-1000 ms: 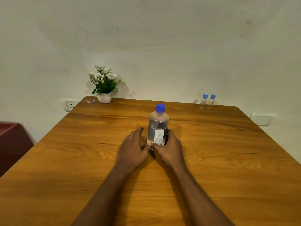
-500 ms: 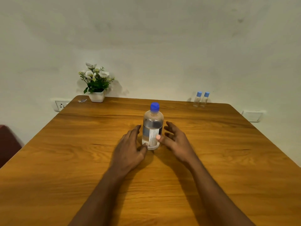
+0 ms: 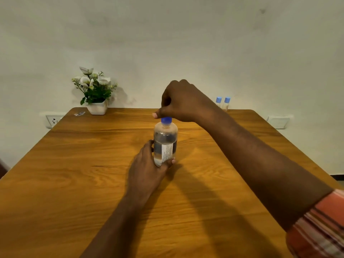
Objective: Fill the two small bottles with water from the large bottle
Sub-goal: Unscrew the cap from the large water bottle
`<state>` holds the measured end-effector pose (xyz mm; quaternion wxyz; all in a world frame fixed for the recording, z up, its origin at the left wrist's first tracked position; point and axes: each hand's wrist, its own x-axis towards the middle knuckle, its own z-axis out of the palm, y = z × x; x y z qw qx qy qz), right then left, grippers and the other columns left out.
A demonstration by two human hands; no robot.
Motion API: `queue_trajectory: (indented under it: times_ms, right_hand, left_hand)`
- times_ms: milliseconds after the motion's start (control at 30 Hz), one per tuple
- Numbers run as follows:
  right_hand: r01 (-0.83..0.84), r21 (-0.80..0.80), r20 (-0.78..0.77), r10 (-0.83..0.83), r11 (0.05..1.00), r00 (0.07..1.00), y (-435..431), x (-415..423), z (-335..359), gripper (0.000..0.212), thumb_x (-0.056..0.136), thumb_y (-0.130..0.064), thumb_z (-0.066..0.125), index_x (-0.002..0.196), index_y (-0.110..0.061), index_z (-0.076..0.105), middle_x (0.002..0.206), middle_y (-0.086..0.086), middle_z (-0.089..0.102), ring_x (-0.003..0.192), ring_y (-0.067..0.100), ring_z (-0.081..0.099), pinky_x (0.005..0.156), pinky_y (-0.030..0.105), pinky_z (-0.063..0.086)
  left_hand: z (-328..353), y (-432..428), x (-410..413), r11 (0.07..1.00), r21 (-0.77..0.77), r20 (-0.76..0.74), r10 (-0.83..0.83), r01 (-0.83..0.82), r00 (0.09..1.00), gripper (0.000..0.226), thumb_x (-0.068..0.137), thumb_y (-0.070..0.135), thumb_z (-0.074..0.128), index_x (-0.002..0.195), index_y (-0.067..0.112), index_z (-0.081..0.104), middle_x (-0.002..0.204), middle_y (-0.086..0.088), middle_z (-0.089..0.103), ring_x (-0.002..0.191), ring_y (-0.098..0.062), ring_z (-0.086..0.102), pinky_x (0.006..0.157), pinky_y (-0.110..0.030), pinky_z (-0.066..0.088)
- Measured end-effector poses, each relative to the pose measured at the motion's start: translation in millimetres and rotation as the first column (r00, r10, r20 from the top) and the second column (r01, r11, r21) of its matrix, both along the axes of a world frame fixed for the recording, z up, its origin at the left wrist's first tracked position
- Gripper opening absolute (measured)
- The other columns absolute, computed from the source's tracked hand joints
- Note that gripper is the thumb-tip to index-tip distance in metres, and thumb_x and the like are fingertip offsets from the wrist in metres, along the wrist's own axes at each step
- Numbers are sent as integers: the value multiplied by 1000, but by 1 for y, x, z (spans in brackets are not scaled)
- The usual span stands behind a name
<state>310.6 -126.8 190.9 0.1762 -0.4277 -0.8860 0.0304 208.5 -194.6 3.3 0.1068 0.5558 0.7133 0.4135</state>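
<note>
Head-camera view: nearest, at the lower right edge, a striped orange sleeve (image 3: pixel 320 229) is seen on the right forearm. Both bare forearms are stretched forward over the brown wood-grain tabletop (image 3: pixel 74 183).

The left hand (image 3: pixel 147 168) is wrapped round the lower body of the large clear plastic water bottle (image 3: pixel 165 144), with the thumb (image 3: pixel 170 162) pressed across the front near the base and the other fingers curled behind the left side. The bottle is stood upright on the tabletop, mid-table, and a white printed label is carried on it just above the thumb. Water is seen inside up to about the shoulder.

Directly above the left hand, the right hand (image 3: pixel 183 101) is closed over the bottle's round blue screw cap (image 3: pixel 166 120); its fingers are curled down around the cap, whose lower rim is left showing beneath them.

Farther off, beyond and to the right of the right hand, two small clear bottles with blue caps (image 3: pixel 223 103) are stood just beside each other at the far edge. Well to the left of the fingers, a white pot of white flowers (image 3: pixel 95 94) is set at the far left corner. White wall sockets are seen on either side.
</note>
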Motion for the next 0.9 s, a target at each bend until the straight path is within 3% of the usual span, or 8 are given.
queue_trajectory:
  times_ms: [233,400,567,667,767,900]
  right_hand:
    - [18,-65,69,-14,998,997,-1,-6,5,21,79,-24,78,88,-12,63,83,3,61,62,13,62,58,20,50]
    - [-38,-129,125,54,991,991,1,-6,11,23,79,-14,77,99,-8,70,89,3,65,71,14,63,51,15,41]
    - [-106,-161,218,140,981,966,5,-7,15,28,77,-3,75,104,-10,70,108,6,67,93,19,63,65,18,43]
    - [-125,-188,262,172,974,950,7,-7,18,38,77,-12,78,113,-11,66,110,3,62,97,18,60,72,21,43]
    - [-102,-150,224,134,983,965,10,-7,21,47,79,-42,75,114,-12,64,103,0,58,94,17,57,66,22,42]
    - [-10,-122,254,41,992,966,13,-13,18,40,88,-49,62,84,-10,55,72,4,60,57,19,63,54,25,52]
  left_hand:
    - [-1,2,-1,1000,14,-3,10,-10,1000,84,74,61,65,142,27,29,139,2,50,121,-18,51,94,-40,50]
    - [-1,1,-1,1000,25,-16,3,-3,1000,83,75,63,62,142,26,29,138,3,50,120,-16,52,92,-38,49]
    - [0,0,-1,1000,24,-8,0,0,1000,84,75,63,62,142,25,29,139,2,50,121,-17,52,92,-40,50]
    - [1,-1,-1,1000,23,-2,-2,2,1000,83,76,60,63,142,26,29,139,2,50,121,-17,51,93,-40,50]
    - [1,-1,-1,1000,20,3,-6,6,1000,82,75,60,64,142,27,29,139,3,50,121,-17,51,93,-39,49]
    - [1,0,0,1000,8,-1,1,-1,1000,83,75,62,63,142,27,29,140,3,49,123,-17,50,95,-40,49]
